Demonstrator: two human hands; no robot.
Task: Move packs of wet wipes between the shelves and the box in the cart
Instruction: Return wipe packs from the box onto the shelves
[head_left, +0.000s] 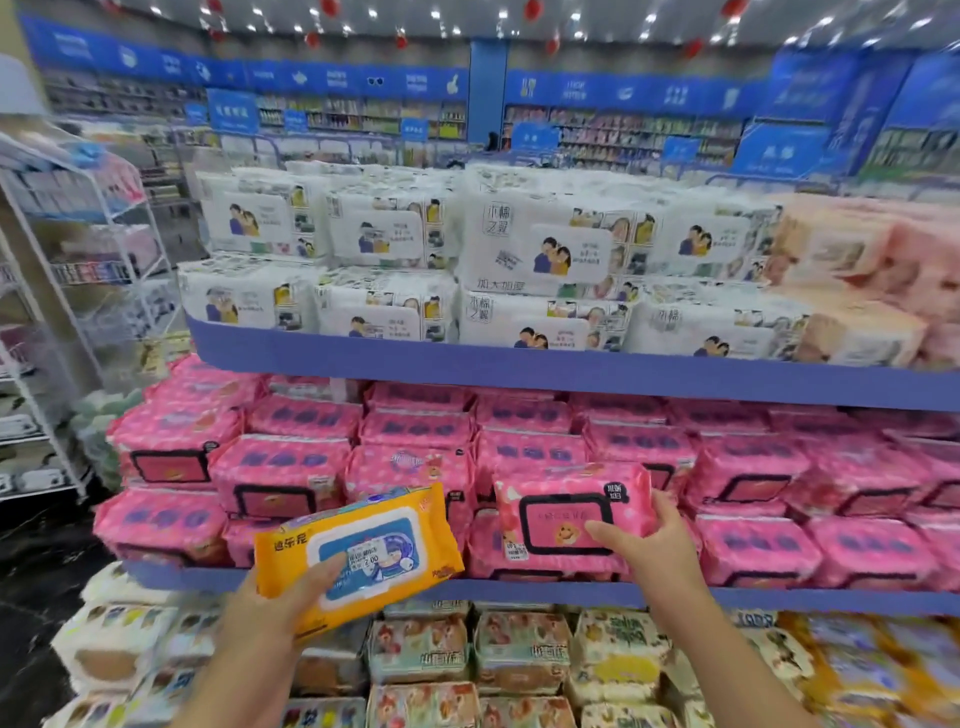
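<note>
At middle shelf (805, 598) front: right hand (655, 545) fingers wrap right end of pink wet-wipe pack (569, 512), thumb on its face; pack sits at front of pink row, lifted or resting unclear. Left hand (291, 597) grips orange wet-wipe pack (358, 551) in air, just left of pink one. Cart and box out of view (transfer direction unclear). Progress: two packs in hand, neither delivered; shelves heavily stocked, likely plenty left.
</note>
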